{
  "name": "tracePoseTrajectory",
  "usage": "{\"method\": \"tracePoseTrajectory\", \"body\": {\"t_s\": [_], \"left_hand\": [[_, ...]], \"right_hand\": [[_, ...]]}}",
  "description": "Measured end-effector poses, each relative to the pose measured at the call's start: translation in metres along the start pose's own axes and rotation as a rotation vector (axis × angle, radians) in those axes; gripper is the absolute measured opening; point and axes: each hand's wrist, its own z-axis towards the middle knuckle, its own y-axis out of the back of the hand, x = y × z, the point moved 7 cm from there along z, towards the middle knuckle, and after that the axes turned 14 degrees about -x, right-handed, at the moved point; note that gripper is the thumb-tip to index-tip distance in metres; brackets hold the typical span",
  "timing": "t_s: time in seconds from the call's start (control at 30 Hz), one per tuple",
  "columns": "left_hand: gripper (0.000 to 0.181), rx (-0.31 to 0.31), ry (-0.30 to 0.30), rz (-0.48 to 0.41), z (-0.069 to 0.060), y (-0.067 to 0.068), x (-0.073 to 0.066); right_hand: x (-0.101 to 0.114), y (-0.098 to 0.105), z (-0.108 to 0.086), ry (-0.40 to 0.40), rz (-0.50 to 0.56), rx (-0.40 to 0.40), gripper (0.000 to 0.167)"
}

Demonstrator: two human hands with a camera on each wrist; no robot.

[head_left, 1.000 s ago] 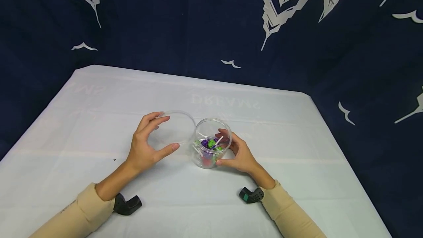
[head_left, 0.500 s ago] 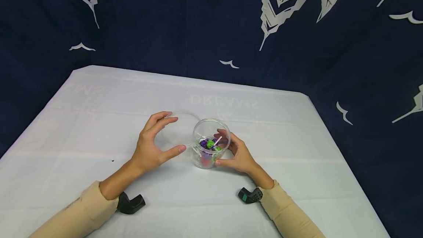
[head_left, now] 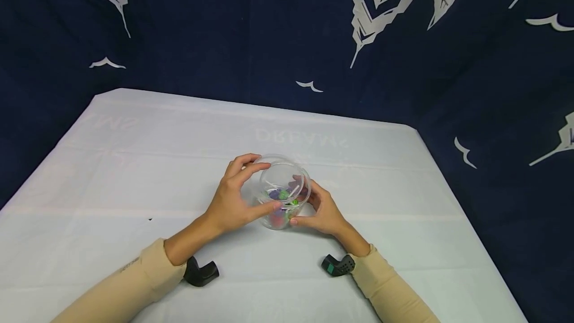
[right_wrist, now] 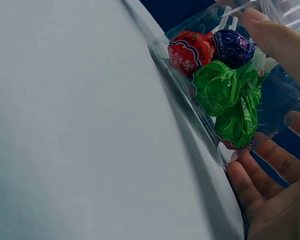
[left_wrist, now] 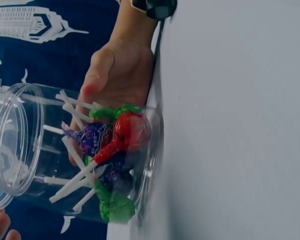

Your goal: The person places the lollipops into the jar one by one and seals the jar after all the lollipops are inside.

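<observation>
A clear plastic jar [head_left: 270,222] stands upright on the white table. Inside it, several lollipops [left_wrist: 132,131] in red, green and purple wrappers lie at the bottom with their white sticks pointing various ways. My right hand [head_left: 327,211] grips the jar's right side, thumb in front and fingers behind. A clear round lid [head_left: 274,156] is pinched at its edge between the thumb and fingers of my left hand [head_left: 230,202]. From above, the lid overlaps the jar's mouth, a little to the left. Whether it touches the rim, I cannot tell.
White cloth covers the table [head_left: 134,173], with faint lettering near its far edge. Behind hangs a dark blue curtain [head_left: 215,39] with white building and bird prints. A small dark speck [head_left: 150,219] lies left of my hands. A black wrist device [head_left: 202,271] is on each arm.
My left hand has moved right with the lid, from beside the jar to over its mouth. The right hand keeps its grip, and the jar stays in place.
</observation>
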Motion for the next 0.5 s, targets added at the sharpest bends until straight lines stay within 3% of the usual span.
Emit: {"method": "tracePoseTrajectory", "body": {"t_s": [0.3,0.5], "left_hand": [[0.069,0.042,0.046,0.020,0.000,-0.017,-0.002],[0.069,0.062,0.048,0.056,-0.001,-0.021,-0.004]], "right_hand": [[0.000,0.000,-0.001,0.003,-0.010,0.000,0.089],[0.001,-0.001,0.000,0.014,-0.016,0.011,0.090]]}}
